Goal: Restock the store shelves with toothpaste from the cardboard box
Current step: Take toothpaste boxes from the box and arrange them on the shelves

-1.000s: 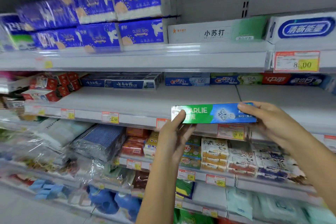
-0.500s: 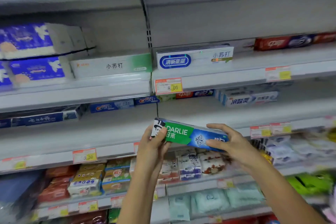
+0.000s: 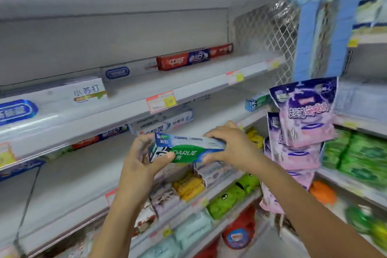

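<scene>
Toothpaste box: a green, blue and white toothpaste box (image 3: 188,150) is held in the air in front of the middle shelf (image 3: 88,176). It lies lengthwise with its left end nearer the camera. "DARLIE" reads on the front; the smaller print is too blurred to read.
Left hand: the left hand (image 3: 140,161) grips the box's left end, thumb across the front face. Its fingers curl behind the box and are mostly hidden.
Right hand: the right hand (image 3: 234,148) pinches the right end, fingers over the top and thumb beneath, and covers that end entirely.
Middle shelf: white cartons (image 3: 165,122) lie just behind the box, partly hidden by it. A green-and-blue carton (image 3: 258,101) sits far right, its end cut off by purple-and-pink packs (image 3: 303,115).
Upper shelf: on the upper shelf (image 3: 188,81) a red carton (image 3: 178,62) lies lengthwise, its lettering soft.
Price tags: the price tags (image 3: 161,101) are smeared and their figures unreadable.
Lower shelves: the lower shelves (image 3: 184,205) carry coloured packets (image 3: 188,188), blurred and partly behind the forearms.
</scene>
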`<action>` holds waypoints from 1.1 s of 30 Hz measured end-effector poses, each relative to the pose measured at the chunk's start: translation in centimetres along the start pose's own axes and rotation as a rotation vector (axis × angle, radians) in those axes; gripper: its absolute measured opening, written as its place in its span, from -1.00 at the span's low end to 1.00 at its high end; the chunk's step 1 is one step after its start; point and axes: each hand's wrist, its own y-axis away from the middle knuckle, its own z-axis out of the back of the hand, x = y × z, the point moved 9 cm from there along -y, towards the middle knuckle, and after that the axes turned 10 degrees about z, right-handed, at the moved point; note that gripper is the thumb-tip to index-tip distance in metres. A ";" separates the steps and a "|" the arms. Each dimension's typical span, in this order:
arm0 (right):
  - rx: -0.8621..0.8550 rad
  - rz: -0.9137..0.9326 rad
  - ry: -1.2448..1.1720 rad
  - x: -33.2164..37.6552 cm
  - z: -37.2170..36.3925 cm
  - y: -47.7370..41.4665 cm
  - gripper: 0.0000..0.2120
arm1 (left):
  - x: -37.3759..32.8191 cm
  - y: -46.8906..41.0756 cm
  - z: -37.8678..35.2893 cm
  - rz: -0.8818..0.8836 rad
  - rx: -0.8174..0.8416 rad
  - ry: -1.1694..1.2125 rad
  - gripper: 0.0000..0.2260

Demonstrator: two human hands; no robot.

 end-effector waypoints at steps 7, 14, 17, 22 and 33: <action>-0.040 -0.010 0.172 -9.4 4.9 -2.5 -0.48 | -0.6 -6.5 -8.8 -0.178 -0.104 -0.689 -0.69; -0.225 -0.425 0.158 -24.1 5.7 -2.0 -0.51 | 2.7 -15.3 -14.0 0.011 -0.287 -0.472 -0.70; -0.114 -0.501 0.136 -28.1 3.0 -0.9 -0.41 | 4.4 -19.1 -16.9 0.093 -0.320 -0.517 -0.73; -0.110 -0.435 0.077 -29.7 3.2 -0.4 -0.41 | 7.2 -25.3 -21.8 0.218 -0.274 -0.553 -0.67; 0.016 -0.305 0.011 -30.6 4.1 0.9 -0.44 | 8.1 -32.0 -27.0 0.193 0.021 -0.713 -0.87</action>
